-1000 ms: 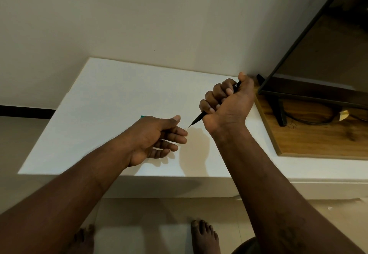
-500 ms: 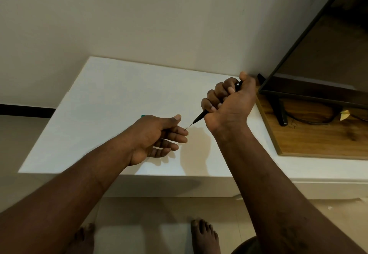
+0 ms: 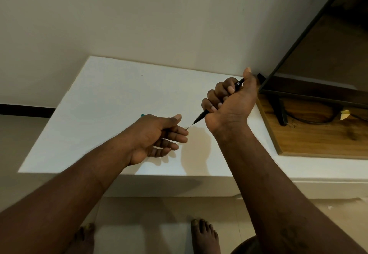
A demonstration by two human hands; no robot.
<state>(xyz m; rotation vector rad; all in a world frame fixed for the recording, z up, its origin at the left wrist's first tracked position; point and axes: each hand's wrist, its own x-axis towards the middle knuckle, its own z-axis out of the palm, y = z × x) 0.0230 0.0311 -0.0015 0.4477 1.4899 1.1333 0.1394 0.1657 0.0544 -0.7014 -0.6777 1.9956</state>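
A right hand [image 3: 229, 102] is fisting a needle-tipped tool [image 3: 201, 116] — its shaft slanting down-left, the tip nearly touching the left hand [image 3: 157, 136], whose fingers are lying loosely straight, seemingly empty.

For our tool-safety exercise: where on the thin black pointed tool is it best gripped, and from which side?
Grip the thick black shaft of the tool, where the right hand wraps it, coming from the right: the fine needle tip points down-left toward the left hand.

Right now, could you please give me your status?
Right hand grips black needle-tipped tool, tip by left fingers. Left hand relaxed over white tabletop. Nothing between them.
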